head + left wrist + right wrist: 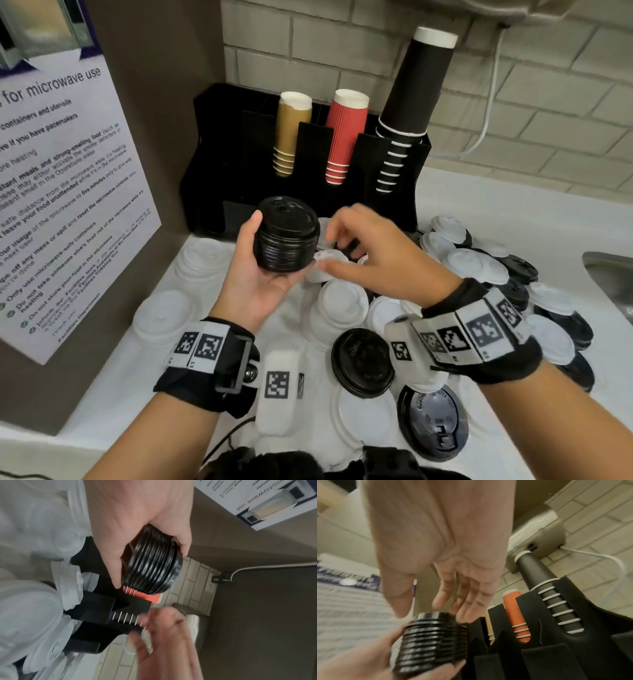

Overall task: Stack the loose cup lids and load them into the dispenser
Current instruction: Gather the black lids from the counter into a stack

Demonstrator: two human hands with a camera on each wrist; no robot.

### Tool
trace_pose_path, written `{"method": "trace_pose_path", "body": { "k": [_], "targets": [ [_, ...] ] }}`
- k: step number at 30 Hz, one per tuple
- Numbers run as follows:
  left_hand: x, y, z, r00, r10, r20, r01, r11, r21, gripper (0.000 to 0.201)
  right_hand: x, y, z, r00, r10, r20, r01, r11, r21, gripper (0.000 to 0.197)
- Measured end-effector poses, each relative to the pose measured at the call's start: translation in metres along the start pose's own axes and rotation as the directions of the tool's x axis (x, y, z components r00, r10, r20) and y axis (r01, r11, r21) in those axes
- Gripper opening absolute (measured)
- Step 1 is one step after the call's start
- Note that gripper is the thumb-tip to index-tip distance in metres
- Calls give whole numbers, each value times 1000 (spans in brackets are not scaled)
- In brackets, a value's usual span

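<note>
One lid stack (287, 233) sits gripped in left hand (257, 274).

- left hand (260, 274) is raised palm up, thumb on one side and fingers curled round the other side of what it holds.
- right hand (373, 253) hovers just beside it, palm down, fingers loosely spread, gripping nothing.
- both wrists wear marker-patterned bands.

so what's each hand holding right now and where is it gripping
The left hand grips a stack of glossy black plastic cup lids by its ribbed sides, thumb on one side and fingers around the other. The right hand is open and holds nothing.
</note>
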State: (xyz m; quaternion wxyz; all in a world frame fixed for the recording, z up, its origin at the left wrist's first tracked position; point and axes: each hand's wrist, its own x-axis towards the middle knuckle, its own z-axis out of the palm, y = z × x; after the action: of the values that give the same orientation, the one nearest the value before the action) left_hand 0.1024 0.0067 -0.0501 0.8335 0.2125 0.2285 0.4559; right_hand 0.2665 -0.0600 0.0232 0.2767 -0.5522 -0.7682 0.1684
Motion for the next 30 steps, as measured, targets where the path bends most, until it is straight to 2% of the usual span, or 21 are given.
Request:
{"method": "trace_pose_path", "body": {
  "k": [1, 2, 4, 5, 6, 7, 10, 12, 16, 19, 23, 25, 27, 30],
  "targets": [
    [0, 1, -2, 1000, 5, -20, -5, 1000, -14, 67, -6, -1, 1, 992, -18, 129, 29, 996, -84, 30],
    [-1, 2, -3, 999, 11, -36, -12, 999, -30, 65, -13, -3, 4, 957, 16, 289, 44, 979, -198, 37],
    [-1, 4, -7, 998, 27, -48, -30, 999, -44, 61, -28, -1, 16, 807, 199, 557, 108, 876, -470, 62],
    [-2, 4, -8, 998, 38, -43, -39, 998, -38, 59, -35, 0, 22, 733, 282, 619, 182, 796, -577, 73],
    [-2, 5, -8, 998, 48, -35, -49, 998, -29, 57, -42, 1, 29, 686, 334, 646, 252, 724, -642, 81],
    [-2, 5, -8, 998, 58, -23, -58, 998, -22, 55, -48, 2, 35, 666, 364, 651, 295, 674, -678, 87],
    [-3, 5, -5, 998, 63, 19, -63, 998, -32, 51, -53, 7, 47, 690, 395, 607, 318, 587, -744, 93],
    [-4, 5, -4, 998, 57, 33, -55, 998, -42, 50, -52, 8, 50, 703, 401, 588, 299, 583, -755, 93],
    [-5, 7, -2, 998, 20, 64, -17, 999, -38, 58, -50, 8, 50, 711, 383, 590, 253, 643, -723, 84],
    [-4, 13, -1, 997, 4, 78, -3, 1000, -13, 55, -46, 6, 47, 702, 371, 608, 219, 700, -680, 82],
    [-2, 21, -3, 995, -8, 96, 7, 1000, 9, 55, -32, -4, 30, 727, 326, 605, 34, 862, -506, 74],
    [-2, 23, -4, 995, -10, 99, 8, 1000, 15, 55, -23, -8, 17, 760, 300, 577, -98, 930, -354, 69],
    [-1, 24, -7, 996, 1, 93, -4, 1000, 29, 54, -16, -9, 3, 811, 282, 513, -193, 956, -220, 66],
    [-1, 24, -10, 996, 24, 88, -30, 998, 59, 53, -9, -5, -17, 910, 280, 306, -261, 960, -102, 64]
  ]
}}
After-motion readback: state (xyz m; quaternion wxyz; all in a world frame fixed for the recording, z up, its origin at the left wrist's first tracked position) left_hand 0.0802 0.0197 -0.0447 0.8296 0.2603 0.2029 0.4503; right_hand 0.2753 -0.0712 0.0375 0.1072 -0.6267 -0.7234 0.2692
